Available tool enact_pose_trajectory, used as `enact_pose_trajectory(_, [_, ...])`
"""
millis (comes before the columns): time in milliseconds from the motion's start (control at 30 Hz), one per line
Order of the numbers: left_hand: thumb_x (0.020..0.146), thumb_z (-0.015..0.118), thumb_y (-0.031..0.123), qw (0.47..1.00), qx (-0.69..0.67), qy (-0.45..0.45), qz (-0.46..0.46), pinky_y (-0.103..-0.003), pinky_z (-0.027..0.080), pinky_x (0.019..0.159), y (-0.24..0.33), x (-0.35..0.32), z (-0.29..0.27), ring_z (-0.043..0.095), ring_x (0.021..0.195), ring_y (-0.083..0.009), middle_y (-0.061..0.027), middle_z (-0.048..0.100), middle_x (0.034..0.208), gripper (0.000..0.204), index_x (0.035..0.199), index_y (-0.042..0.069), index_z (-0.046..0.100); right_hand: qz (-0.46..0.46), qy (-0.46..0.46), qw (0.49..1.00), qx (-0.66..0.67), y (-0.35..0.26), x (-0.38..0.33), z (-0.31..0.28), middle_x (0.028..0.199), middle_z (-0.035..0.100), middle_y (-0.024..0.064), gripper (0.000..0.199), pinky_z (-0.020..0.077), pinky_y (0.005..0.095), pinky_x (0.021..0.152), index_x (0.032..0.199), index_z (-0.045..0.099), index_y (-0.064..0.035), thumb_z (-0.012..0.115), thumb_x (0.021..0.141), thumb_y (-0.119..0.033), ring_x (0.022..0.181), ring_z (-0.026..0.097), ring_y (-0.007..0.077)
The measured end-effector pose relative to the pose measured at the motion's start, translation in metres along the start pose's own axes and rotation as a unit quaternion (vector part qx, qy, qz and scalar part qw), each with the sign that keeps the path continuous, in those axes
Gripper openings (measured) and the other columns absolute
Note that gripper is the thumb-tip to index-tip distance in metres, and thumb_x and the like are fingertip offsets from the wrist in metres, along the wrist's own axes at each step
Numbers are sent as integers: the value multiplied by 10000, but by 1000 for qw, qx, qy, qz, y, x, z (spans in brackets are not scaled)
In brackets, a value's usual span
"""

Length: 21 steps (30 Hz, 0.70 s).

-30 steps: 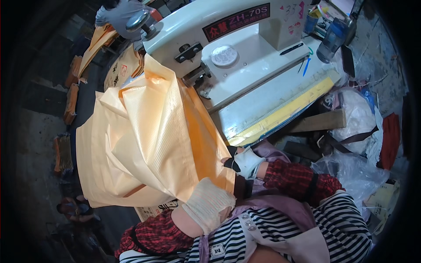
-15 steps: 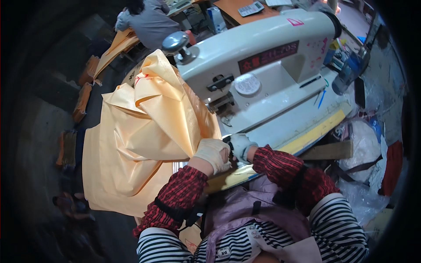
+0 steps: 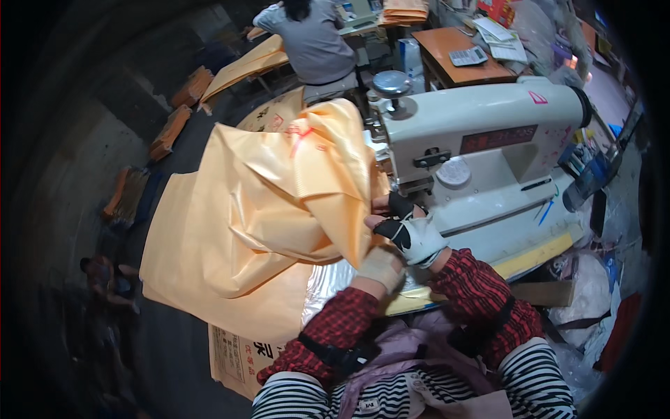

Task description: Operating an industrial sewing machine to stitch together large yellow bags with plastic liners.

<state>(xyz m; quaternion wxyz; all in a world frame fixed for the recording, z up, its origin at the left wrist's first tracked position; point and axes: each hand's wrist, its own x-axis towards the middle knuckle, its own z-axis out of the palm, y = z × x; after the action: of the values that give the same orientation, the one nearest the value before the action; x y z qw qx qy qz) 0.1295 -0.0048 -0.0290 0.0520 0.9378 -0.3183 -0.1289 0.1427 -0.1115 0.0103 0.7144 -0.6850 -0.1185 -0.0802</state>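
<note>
A large yellow-orange woven sack (image 3: 279,209) lies crumpled over the left end of the worktable, its folds heaped up beside the head of a white sewing machine (image 3: 481,126). At its right edge, just in front of the needle area, my right hand (image 3: 417,239) wears a white glove with black finger covers. Its fingers are bent and pinch the sack's edge. Close below it, my left hand (image 3: 382,269) in a beige glove rests against the sack's lower right side; its fingers are hidden. A shiny silvery patch (image 3: 326,288) shows beside my left wrist.
A printed sack (image 3: 237,356) hangs low at the left. Stacks of folded sacks (image 3: 171,133) lie on the floor further left. Another person (image 3: 310,45) works at a far table. A blue pen-like tool (image 3: 546,211) lies right of the machine, near a wooden desk with a calculator (image 3: 468,56).
The view has shifted, so the machine sits lower and further right. My right hand has moved from the table edge up onto the sack's edge near the needle area.
</note>
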Motion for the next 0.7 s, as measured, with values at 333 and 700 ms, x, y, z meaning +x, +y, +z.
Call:
enact_pose_trajectory(333, [798, 579, 228, 916, -25, 368, 158, -322, 444, 759, -40, -116, -77, 540, 935, -257, -147, 556, 1019, 253, 967, 42, 553, 156, -28, 959, 233, -25, -67, -56, 894, 591, 63, 329, 470, 257, 730, 986, 565, 9, 622, 770, -232, 826, 568, 137])
enact_pose_trajectory(700, [827, 564, 414, 841, -342, 315, -276, -354, 484, 706, -194, -30, -239, 612, 808, -222, -114, 617, 935, 446, 1114, 74, 596, 256, -48, 934, 246, -36, -168, -46, 1050, 621, 115, 424, 490, 305, 838, 1138, 554, 47, 630, 730, -39, 945, 603, 213])
